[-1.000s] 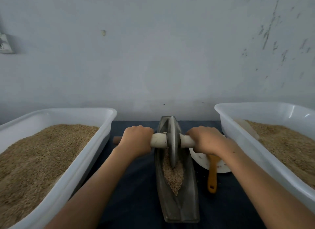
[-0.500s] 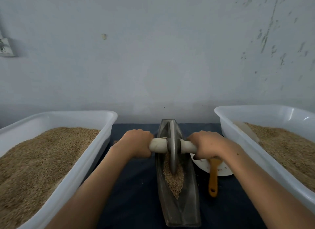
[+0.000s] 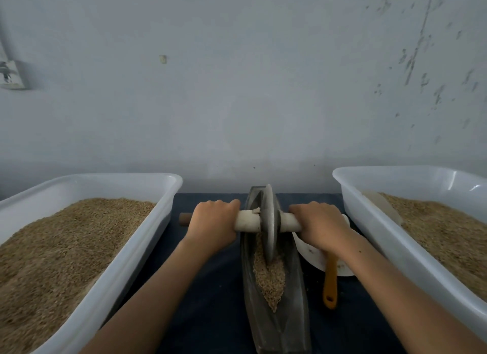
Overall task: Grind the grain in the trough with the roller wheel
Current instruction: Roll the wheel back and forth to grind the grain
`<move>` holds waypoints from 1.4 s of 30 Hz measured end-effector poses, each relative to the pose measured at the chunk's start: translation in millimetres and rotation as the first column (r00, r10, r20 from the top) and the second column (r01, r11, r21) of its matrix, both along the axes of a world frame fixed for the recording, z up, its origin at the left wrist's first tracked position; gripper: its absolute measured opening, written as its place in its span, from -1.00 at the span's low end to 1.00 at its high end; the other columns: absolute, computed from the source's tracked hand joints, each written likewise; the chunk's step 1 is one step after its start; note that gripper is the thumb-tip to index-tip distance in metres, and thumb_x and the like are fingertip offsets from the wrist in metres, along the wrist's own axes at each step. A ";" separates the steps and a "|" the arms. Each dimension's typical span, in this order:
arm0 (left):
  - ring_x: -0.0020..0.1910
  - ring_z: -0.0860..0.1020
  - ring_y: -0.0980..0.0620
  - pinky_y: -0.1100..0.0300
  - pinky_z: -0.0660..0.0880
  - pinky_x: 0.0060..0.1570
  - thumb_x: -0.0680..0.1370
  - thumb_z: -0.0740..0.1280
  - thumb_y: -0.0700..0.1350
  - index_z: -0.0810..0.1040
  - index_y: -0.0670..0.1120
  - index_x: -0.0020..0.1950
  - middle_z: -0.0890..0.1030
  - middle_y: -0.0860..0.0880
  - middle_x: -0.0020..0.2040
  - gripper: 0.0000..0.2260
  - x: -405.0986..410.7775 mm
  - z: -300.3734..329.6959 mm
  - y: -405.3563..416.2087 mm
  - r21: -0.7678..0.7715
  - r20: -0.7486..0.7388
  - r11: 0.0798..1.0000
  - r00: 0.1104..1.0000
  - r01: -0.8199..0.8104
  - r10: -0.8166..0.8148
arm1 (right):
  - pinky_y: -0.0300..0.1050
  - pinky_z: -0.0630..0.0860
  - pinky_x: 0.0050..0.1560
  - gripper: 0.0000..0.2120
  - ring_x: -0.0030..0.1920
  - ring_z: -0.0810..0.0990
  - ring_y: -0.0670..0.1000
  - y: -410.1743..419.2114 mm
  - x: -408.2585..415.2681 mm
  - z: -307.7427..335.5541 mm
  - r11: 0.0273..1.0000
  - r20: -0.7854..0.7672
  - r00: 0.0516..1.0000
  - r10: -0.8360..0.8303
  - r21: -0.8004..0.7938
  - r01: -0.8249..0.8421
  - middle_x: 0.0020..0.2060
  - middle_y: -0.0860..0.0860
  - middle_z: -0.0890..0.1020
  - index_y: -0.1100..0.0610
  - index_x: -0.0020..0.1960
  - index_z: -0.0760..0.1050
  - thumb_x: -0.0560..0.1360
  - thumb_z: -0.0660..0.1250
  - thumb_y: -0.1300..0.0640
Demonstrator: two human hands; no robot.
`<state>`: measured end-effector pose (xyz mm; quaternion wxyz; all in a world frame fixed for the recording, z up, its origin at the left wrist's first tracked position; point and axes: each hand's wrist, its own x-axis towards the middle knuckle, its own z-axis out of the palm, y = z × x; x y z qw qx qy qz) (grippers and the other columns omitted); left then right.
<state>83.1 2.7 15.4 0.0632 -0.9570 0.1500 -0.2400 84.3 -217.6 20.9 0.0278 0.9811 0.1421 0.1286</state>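
Observation:
A dark boat-shaped trough point(image 3: 297, 309) lies lengthwise in the middle of the dark blue cloth. Brown grain point(image 3: 270, 280) fills its groove. The grey roller wheel point(image 3: 269, 222) stands upright in the groove toward the far end, on a pale axle handle point(image 3: 247, 220) that runs left to right. My left hand point(image 3: 212, 222) grips the handle left of the wheel. My right hand point(image 3: 319, 223) grips it on the right side. The handle's brown left tip pokes out past my left fist.
A white tub point(image 3: 126, 259) full of grain stands at the left, another white tub point(image 3: 390, 248) with grain at the right. A white dish point(image 3: 311, 253) with a yellow-handled tool point(image 3: 330, 285) sits between trough and right tub. A grey wall rises close behind.
The view has tilted slightly, so the scene sits a little lower in the frame. Both hands keep their grip, and the wheel stays at the far part of the trough.

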 end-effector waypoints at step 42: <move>-0.16 0.52 0.03 0.16 0.33 -0.23 0.46 0.30 0.06 0.45 0.02 0.05 0.59 0.03 -0.09 -0.78 4.9 4.3 7.8 0.000 -0.132 1.000 0.991 0.025 -0.025 | -0.13 0.31 -0.22 -0.87 -0.21 0.46 -0.02 -0.5 -7.0 3.8 0.999 0.024 0.999 0.032 -0.009 -0.032 -0.11 -0.05 0.60 -0.08 -0.05 0.36 0.49 0.28 0.11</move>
